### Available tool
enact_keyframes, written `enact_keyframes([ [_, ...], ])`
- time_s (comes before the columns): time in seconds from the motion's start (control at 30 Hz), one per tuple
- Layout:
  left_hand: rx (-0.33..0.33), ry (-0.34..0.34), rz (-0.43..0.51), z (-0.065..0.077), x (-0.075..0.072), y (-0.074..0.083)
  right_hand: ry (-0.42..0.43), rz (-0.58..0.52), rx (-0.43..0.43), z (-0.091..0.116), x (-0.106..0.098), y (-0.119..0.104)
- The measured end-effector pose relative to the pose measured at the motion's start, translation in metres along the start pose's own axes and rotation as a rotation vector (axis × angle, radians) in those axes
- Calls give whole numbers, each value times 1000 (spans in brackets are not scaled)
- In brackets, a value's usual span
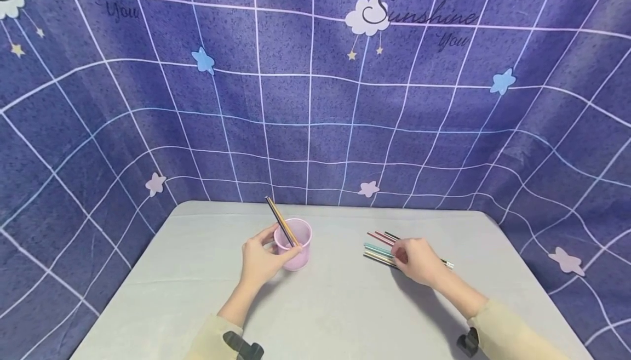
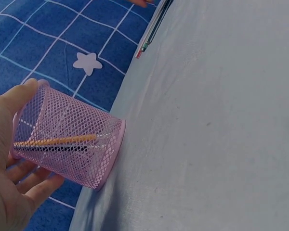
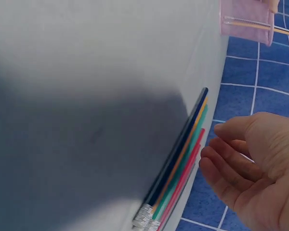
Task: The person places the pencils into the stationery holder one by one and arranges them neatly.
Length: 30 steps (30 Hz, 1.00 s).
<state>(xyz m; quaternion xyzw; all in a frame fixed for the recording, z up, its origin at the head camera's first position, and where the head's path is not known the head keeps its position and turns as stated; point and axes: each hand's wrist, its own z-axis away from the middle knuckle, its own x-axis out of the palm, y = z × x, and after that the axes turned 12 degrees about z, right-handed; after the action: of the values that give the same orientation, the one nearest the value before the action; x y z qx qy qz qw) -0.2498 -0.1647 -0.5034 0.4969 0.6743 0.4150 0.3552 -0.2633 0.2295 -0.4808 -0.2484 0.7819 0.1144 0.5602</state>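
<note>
A pink mesh pen cup stands on the table, and my left hand holds it near the rim between thumb and fingers. Two pencils, one yellow and one dark, lean inside the cup; the yellow pencil shows through the mesh in the left wrist view. To the right, a loose row of several pencils lies on the table, in dark, yellow, teal and red. My right hand hovers over the row. In the right wrist view its bent fingers are apart from the thumb with nothing between them.
The light grey table ends at a dark blue curtain with a grid, stars and clouds, which rises behind it and at both sides. Dark straps sit around both sleeves at the wrists.
</note>
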Motion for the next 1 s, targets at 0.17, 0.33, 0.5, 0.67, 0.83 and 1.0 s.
enact_keyframes([
  [0.17, -17, -4, 6, 2, 0, 0, -20, 33, -29, 8, 7, -2],
  [0.33, -35, -2, -3, 4, 0, -1, -29, 63, -61, 12, 11, -2],
  [0.5, -39, 4, 8, 1, 1, 0, -90, 60, -82, 10, 9, -1],
  [0.67, -31, -16, 17, -7, 6, 3, -109, 70, -81, 2, 1, 2],
  [0.83, -39, -8, 1, -6, 4, 4, -63, 50, -75, -11, -2, 0],
  [1.0, -36, -4, -4, -2, 0, 4, 56, -34, -69, -31, -10, -7],
])
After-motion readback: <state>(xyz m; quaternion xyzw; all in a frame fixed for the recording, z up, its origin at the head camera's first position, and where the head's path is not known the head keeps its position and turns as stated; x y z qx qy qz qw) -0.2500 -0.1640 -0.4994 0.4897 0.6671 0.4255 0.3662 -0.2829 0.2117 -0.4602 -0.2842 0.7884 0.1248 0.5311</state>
